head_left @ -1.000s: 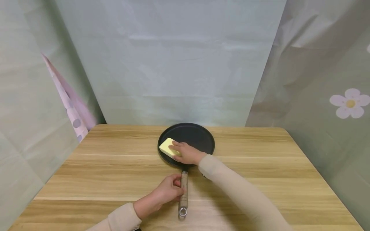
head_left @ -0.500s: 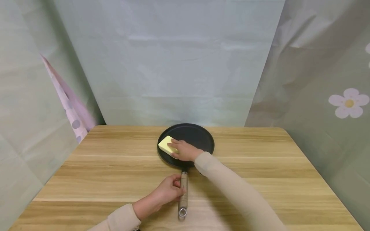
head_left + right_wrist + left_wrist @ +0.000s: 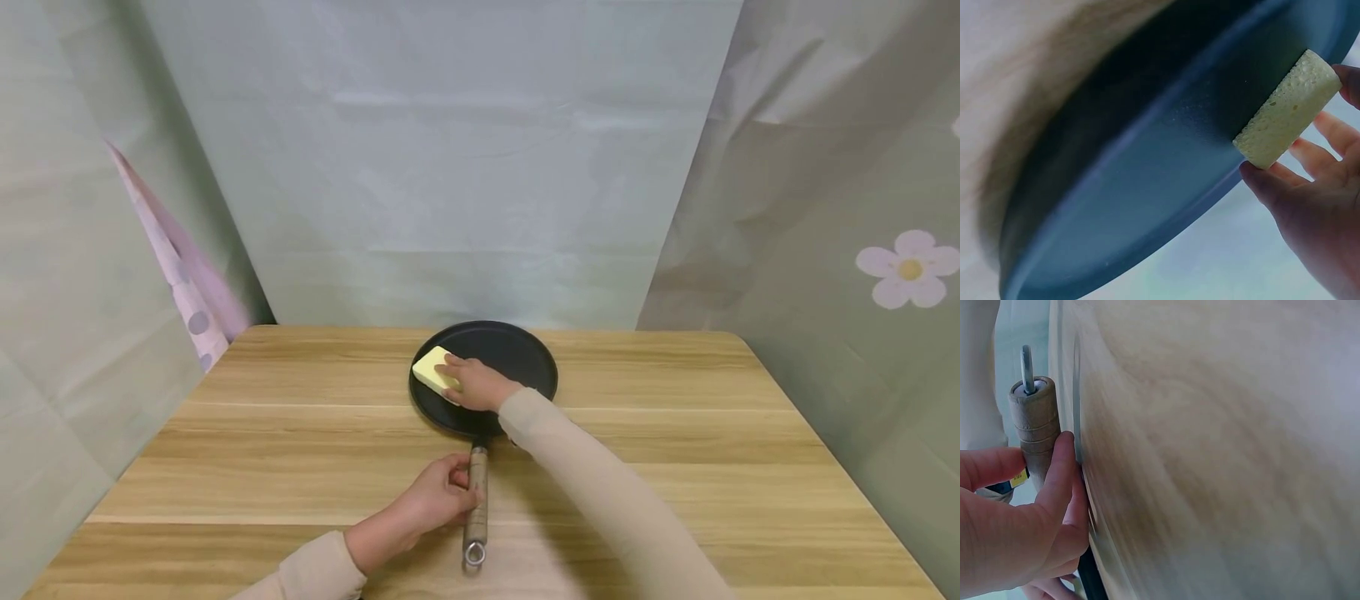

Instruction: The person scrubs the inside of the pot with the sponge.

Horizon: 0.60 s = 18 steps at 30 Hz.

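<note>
A round black frying pan (image 3: 517, 354) with a low rim lies near the back of the table, its wooden handle (image 3: 477, 475) pointing toward me. My left hand (image 3: 435, 496) pinches that handle between thumb and fingers; the left wrist view shows the handle (image 3: 1038, 419) and the metal ring at its end. On the left part of the pan's surface is a pale yellow sponge (image 3: 431, 367). My right hand (image 3: 480, 385) grips the sponge by its edges, and in the right wrist view the porous side of the sponge (image 3: 1288, 109) faces the camera.
The wooden table (image 3: 262, 442) extends to both sides of the pan. A pale fabric backdrop (image 3: 450, 167) hangs behind it, with flower-printed sheeting (image 3: 825, 358) along the right side. The pan's far rim is close to the table's back edge.
My right hand has moved the sponge slightly away from me, up the left side of the pan. The left hand and the pan have stayed in place.
</note>
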Tool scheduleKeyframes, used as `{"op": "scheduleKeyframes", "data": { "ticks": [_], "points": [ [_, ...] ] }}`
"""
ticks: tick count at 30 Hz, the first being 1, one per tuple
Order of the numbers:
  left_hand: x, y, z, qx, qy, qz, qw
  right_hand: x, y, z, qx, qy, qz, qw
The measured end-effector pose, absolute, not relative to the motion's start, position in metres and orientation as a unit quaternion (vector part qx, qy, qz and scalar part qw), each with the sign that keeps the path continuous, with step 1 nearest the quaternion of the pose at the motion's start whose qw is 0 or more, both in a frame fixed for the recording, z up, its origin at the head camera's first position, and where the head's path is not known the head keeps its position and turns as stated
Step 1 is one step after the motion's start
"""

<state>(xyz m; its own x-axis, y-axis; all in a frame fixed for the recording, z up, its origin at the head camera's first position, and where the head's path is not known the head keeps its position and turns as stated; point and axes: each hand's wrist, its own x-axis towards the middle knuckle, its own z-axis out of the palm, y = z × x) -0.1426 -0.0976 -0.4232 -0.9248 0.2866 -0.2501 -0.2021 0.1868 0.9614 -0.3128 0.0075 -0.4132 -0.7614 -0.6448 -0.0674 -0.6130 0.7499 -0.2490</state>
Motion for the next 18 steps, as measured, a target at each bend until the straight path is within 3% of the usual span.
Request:
{"op": "scheduleKeyframes", "data": {
  "ticks": [18],
  "points": [
    [-0.143,-0.099,-0.429,0.041,0.742,0.645,0.18,-0.331,0.0,-0.415,-0.306,0.944,-0.105,0.067]
  ]
}}
